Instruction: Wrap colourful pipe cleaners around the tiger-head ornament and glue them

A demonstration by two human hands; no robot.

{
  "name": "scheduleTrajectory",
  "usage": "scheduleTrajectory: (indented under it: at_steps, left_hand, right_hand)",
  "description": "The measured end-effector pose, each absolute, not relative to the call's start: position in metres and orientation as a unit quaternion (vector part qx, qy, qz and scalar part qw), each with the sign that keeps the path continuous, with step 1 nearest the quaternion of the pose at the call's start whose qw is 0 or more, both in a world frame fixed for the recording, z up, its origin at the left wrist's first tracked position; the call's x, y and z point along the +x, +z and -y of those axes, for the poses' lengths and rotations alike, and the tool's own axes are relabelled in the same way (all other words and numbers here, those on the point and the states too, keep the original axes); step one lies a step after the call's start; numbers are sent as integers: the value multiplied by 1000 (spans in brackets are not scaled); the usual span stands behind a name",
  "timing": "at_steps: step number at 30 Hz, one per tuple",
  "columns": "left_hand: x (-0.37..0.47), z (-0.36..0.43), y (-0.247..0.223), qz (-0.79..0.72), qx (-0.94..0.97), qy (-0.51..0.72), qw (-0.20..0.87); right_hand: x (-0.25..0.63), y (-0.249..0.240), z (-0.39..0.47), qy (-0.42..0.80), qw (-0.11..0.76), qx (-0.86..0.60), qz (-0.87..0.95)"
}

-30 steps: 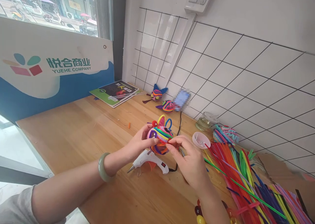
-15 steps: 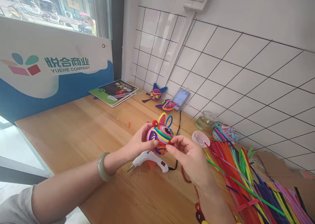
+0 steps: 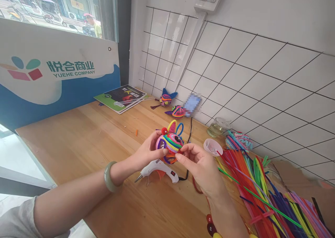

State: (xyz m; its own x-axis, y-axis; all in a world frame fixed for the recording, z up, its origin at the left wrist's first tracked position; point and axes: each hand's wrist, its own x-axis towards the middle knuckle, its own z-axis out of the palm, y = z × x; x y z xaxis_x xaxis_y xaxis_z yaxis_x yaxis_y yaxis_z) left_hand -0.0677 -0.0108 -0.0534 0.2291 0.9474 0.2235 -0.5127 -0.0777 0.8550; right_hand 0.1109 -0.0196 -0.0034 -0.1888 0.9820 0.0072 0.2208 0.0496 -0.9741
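Note:
Above the table I hold a rounded, rainbow-striped pipe-cleaner figure, with one yellow-edged pink ear, a blue loop and a red pompom on top. My left hand grips it from the left, thumb across its front. On its right edge my right hand pinches thumb and forefinger at a red part; the fingertips hide exactly what they press. Just beneath, a white hot glue gun rests on the table, its metal nozzle pointing left.
Loose coloured pipe cleaners spread over the right side. Behind them stand a pink cup and a glass jar. Two finished figures and a phone are by the wall. A book lies at the back left.
Both hands keep their hold on the figure, with barely any movement. The whole view has shifted very slightly.

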Motion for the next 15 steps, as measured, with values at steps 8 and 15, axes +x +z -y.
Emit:
scheduleTrajectory:
  at_steps: [8, 15]
  left_hand:
    - [-67, 9, -51, -237, 437, 575, 650]
    - [-66, 10, -51, -261, 424, 574, 651]
  right_hand:
    - [107, -2, 26, 342, 410, -478, 697]
    - [103, -2, 31, 288, 422, -426, 747]
